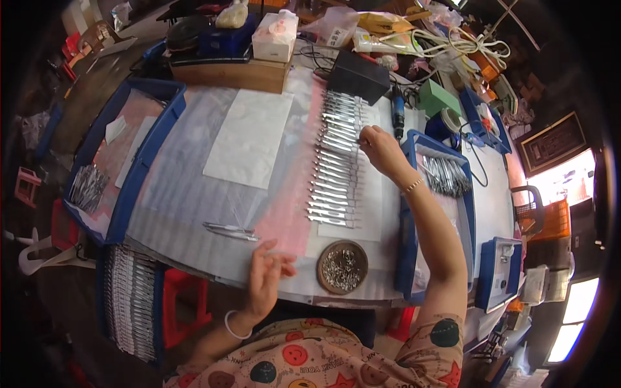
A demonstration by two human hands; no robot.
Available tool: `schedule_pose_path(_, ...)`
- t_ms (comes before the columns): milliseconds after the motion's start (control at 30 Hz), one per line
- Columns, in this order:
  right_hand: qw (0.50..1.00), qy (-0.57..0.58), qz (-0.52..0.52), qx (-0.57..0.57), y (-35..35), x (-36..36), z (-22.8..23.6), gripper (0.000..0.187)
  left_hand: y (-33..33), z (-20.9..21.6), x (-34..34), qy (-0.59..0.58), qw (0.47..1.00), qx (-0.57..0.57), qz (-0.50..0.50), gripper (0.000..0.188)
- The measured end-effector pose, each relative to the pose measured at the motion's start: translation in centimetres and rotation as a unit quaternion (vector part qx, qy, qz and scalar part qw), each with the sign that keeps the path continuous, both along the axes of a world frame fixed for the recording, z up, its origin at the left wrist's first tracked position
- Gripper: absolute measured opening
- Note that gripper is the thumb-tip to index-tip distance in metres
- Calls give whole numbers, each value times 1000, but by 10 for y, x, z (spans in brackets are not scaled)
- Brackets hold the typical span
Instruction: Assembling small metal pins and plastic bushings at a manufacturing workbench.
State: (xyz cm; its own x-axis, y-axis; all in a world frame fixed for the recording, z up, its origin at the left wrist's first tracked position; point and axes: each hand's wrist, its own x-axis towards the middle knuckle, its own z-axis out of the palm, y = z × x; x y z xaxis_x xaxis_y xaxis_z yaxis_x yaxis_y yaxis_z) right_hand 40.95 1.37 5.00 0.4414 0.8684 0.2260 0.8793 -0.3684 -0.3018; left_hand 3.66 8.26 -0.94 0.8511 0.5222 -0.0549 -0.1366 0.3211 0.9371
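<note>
Slender silver metal tools [333, 187] lie side by side in a long column on the table, their exact kind too small to tell. At the column's right edge, my right hand [381, 152] has its thumb and fingers closed together by the tool ends. Whatever it pinches is hidden. My left hand [264, 277] hovers at the table's near edge, fingers loosely bent and apart, holding nothing I can see. Just beyond it rest a few similar slender metal tools [231, 231]. A round bowl [321, 278] of small shiny metal parts stands between my hands, nearer me.
Blue trays with metal pieces flank the work area, one left [123, 216] and one right [406, 258]. A black box [358, 76] and a blue-black power screwdriver [398, 111] sit at the far side. A white sheet [249, 139] covers part of the table [174, 249].
</note>
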Motion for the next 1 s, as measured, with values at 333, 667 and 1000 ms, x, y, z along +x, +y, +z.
schedule_pose_path(333, 995, -34, -74, -52, 34, 51, -50, 9, -3, -8, 0, -40, 999, 14, -5, 37)
schedule_pose_path(667, 993, -14, -115, -12, 34, 42, -52, 21, -2, -10, -2, -46, 999, 12, -6, 35)
schedule_pose_path(1000, 994, 85, 34, -55, -8, -77, 38, 21, 21, 8, -10, 33, 997, 54, -40, 18)
